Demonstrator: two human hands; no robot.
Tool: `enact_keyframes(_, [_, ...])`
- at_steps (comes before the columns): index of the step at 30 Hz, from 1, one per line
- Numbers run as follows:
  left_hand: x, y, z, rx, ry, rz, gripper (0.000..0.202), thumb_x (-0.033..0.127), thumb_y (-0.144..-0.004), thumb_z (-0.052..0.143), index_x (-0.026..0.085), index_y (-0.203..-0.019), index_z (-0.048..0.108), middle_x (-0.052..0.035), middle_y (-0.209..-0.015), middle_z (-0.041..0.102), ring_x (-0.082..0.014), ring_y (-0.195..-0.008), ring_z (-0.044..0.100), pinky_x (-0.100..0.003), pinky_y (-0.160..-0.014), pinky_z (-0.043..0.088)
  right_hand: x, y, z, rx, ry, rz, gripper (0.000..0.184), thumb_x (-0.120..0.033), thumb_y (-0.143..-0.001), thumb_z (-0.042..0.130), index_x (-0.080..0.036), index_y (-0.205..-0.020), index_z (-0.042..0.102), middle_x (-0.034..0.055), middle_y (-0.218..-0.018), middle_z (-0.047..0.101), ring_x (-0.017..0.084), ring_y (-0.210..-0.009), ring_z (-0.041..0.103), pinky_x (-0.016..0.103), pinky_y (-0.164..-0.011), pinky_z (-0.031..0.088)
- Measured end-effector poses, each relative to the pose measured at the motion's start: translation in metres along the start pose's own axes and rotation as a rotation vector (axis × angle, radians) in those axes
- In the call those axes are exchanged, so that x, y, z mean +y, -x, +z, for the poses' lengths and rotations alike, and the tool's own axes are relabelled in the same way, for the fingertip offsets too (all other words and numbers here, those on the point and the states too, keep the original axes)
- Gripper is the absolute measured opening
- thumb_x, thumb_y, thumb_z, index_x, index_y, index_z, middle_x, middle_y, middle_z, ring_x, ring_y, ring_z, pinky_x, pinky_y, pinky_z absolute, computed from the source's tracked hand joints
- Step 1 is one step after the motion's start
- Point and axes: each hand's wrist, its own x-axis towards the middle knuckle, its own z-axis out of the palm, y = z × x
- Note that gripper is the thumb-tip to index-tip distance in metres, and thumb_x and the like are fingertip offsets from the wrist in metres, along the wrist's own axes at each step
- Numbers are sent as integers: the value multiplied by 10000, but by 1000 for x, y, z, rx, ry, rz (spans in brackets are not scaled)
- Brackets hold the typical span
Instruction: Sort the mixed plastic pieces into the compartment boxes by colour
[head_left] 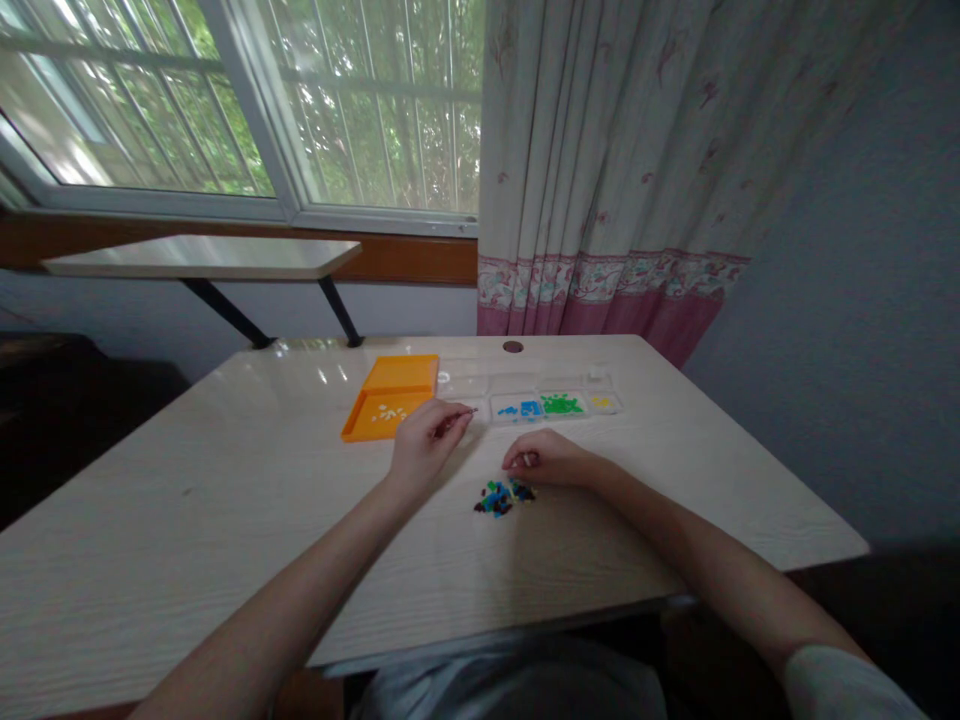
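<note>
sorting so far: blue beads (523,409), green beads (562,404) and yellow beads (601,402) are lying each in its own compartment of the clear box (517,383); i judge this part done, and the other compartments are looking bare.
waiting: a small mixed pile (502,497) of blue and dark beads is sitting on the table, near the front of the clear box; by my guess a fair share is left.
left hand (426,440): its fingers are closing around a thin tool (459,413), whose tip is pointing at the near edge of the clear box.
right hand (555,460): it is resting just behind the pile, fingertips pressing together; what they are pinching is too small to tell.
orange tray (397,375): it is lying left of the clear box, holding a few white bits (390,411).
surface: the pale wood-grain table (225,520) is catching glare from the window.
room: daylight is coming through a barred window (300,100), a flowered curtain (600,150) is hanging to its right, and a narrow shelf (202,257) is jutting out under the sill.
</note>
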Motion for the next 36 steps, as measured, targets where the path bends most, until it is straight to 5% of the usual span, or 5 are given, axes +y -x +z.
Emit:
enact_keyframes(7, [1,-2,-2,-18,-22,10,154,274,-800,533,152,-810,626,-21,-716,608,-85,-576,493,-189,-544,380,4,-2,1,32,102,-54,179,-258,-768,546,-153,-849,666,23,-694,618,89,-580,494,188,-565,377])
enact_keyframes(17, [-40,-8,-1,-126,-239,-162,207,319,-793,499,174,-833,640,-24,-717,612,-124,-606,515,-210,-546,371,-2,1,-7,-50,69,-99,163,-224,-742,564,-149,-838,672,45,-764,622,106,-652,538,201,-608,407])
enact_keyframes(23, [-48,-9,-6,-133,-410,-198,235,358,-788,491,195,-835,654,-35,-737,623,-155,-637,544,-222,-535,353,-1,0,-3,-40,121,-49,134,-226,-766,538,-159,-833,633,25,-756,588,105,-655,507,205,-616,389])
enact_keyframes(28, [-46,-7,-5,-124,-398,-162,215,327,-796,485,194,-858,641,-34,-753,627,-150,-644,549,-226,-553,368,-5,-1,-3,43,85,16,131,-220,-819,466,-144,-873,558,38,-814,541,114,-706,471,225,-662,380])
enact_keyframes(36, [-13,4,11,-308,-37,118,176,278,-807,496,163,-845,623,-39,-754,603,-92,-599,506,-190,-570,394,-15,-7,5,252,-163,82,154,-279,-852,382,-155,-830,471,16,-771,468,123,-729,427,239,-681,361])
